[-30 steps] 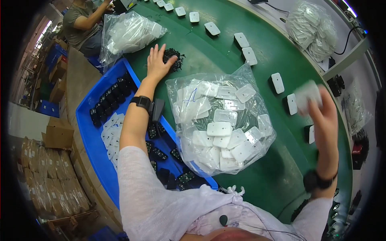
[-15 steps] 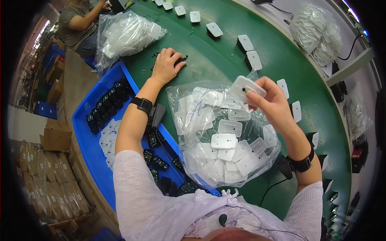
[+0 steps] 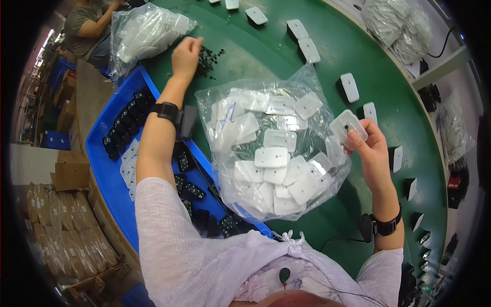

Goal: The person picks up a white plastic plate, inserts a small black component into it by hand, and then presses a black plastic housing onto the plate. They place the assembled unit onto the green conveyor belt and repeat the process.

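Note:
My right hand (image 3: pixel 372 149) pinches a white rounded plastic cover (image 3: pixel 338 124) between thumb and fingers, over the right edge of a clear bag. A small dark piece shows at the cover's middle, near my thumb. Farther off to the left, my left hand (image 3: pixel 185 57) is closed with its fingertips together; whatever they may hold is too small to make out. Beside it lies a scattered pile of tiny black parts (image 3: pixel 207 60). Between my arms the clear plastic bag (image 3: pixel 225 140) spreads over the table, full of loose white covers (image 3: pixel 271 157).
At left, a blue tray (image 3: pixel 113 210) holds rows of black units (image 3: pixel 121 128) and flat white pieces. White-topped black units (image 3: pixel 350 87) line the green table's (image 3: pixel 245 46) curved right side. Another filled bag (image 3: pixel 151 33) lies at far left, near a seated person (image 3: pixel 84 25).
My left hand has lifted off the black parts and moved away to the left, fingers drawing together. My right hand has carried the white cover rightward, away from the bag's middle. The view has shifted.

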### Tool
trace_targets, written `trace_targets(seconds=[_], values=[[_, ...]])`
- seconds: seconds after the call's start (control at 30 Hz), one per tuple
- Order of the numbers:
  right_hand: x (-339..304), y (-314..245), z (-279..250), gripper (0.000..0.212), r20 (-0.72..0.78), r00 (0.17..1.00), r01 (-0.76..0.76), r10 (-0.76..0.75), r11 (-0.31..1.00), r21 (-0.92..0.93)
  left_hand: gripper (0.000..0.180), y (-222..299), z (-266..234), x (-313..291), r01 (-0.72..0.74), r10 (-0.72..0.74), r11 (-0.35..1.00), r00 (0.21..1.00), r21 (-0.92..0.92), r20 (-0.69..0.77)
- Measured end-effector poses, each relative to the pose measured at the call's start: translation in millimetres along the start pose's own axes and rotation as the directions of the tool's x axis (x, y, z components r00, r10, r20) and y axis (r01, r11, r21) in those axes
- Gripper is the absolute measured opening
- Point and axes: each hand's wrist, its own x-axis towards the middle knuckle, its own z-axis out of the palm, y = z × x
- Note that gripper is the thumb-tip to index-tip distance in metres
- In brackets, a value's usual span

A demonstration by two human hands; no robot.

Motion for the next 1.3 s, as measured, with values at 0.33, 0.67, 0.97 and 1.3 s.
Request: trace_targets(seconds=[0.33,0.67,0.97,1.3], values=[[-91,1,-35,0.02,-0.216,0.976,-0.021,0.016,0.999,-0.024,0.033,-18,-30,23,0.716,-0.594,0.02,0.57,-0.698,0.567],[-245,2,-97,0.019,-0.552,0.833,0.019,-0.041,0.999,-0.045,0.028,68,-10,12,0.719,-0.272,-0.242,0.594,-0.651,0.757],[-402,65,-139,0.021,-0.882,0.469,0.325,-0.037,0.936,0.133,0.027,389,22,-119,0.901,0.298,0.198,0.32,-0.386,0.9],[-522,117,-159,0.018,-0.98,0.198,0.486,0.004,0.868,0.102,0.034,590,65,-402,0.855,0.47,0.426,0.07,-0.296,0.88]])
